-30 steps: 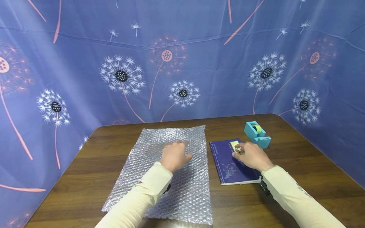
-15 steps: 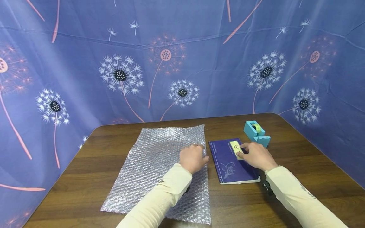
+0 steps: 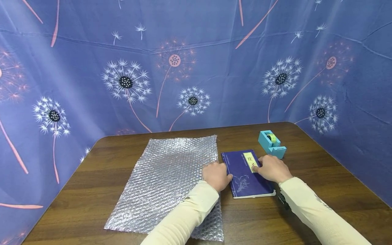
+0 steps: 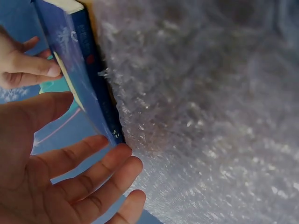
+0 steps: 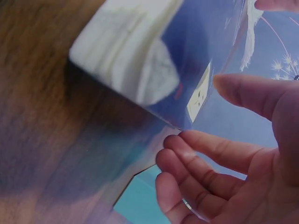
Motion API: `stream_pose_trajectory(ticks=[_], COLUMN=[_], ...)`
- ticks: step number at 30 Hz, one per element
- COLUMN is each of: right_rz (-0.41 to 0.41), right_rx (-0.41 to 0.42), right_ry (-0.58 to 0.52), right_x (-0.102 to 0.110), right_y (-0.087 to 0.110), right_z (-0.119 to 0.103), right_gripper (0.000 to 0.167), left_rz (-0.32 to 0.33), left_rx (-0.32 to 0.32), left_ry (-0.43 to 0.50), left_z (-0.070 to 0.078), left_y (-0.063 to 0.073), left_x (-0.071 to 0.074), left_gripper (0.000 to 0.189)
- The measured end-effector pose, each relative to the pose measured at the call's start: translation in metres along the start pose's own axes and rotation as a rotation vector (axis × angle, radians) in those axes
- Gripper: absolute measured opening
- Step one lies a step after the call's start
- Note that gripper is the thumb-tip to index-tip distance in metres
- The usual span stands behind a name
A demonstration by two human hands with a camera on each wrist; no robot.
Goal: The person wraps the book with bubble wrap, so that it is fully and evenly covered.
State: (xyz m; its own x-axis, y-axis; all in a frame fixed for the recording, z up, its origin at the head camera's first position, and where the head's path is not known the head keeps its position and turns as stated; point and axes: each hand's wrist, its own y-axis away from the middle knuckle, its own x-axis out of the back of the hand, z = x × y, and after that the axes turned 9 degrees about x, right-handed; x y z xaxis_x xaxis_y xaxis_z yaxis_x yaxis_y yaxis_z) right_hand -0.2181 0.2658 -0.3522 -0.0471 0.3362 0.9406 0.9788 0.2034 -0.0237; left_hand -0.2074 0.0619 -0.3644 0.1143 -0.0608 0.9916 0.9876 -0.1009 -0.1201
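Book (image 3: 245, 173), rectangular, lies between 2 hands (image 3: 216, 176) (image 3: 273, 168) beside dimpled bubble wrap (image 3: 165, 183).

I see a pale cream left sleeve (image 3: 180, 217) and a matching right sleeve (image 3: 307, 206), both long and snug. Under the right cuff (image 3: 288, 187), 1 small black device (image 3: 282, 200) pokes out; just behind that cuff run dark marks (image 3: 323, 201) too small to read, and ahead of it the right hand (image 3: 272, 168) is bare.
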Motion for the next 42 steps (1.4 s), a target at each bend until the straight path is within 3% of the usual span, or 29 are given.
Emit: stream_pose_trajectory(ticks=[8,14,27,36,42], right_rz=[-0.074,-0.095,-0.093,-0.035,-0.023], right_rx=[-0.045,-0.085,-0.068,-0.068,-0.058], right_ry=[0.017,0.043,0.035,0.017,-0.007], right_x=[0.001,0.001,-0.003,-0.007,-0.006], right_y=[0.002,0.004,0.003,0.000,0.000], right_z=[-0.005,-0.006,-0.007,-0.005,-0.002], right_gripper=[0.041,0.045,0.049,0.047,0.044], left_rz=[0.001,-0.012,-0.058,-0.029,-0.073], left_rx=[0.027,0.028,0.053,0.046,0.051], left_ry=[-0.075,-0.117,-0.154,-0.112,-0.031], left_z=[0.009,0.015,0.019,0.017,0.013], left_y=[0.001,0.002,0.002,-0.001,-0.004], left_x=[-0.003,-0.003,-0.009,-0.009,-0.006], left_gripper=[0.044,0.047,0.052,0.050,0.052])
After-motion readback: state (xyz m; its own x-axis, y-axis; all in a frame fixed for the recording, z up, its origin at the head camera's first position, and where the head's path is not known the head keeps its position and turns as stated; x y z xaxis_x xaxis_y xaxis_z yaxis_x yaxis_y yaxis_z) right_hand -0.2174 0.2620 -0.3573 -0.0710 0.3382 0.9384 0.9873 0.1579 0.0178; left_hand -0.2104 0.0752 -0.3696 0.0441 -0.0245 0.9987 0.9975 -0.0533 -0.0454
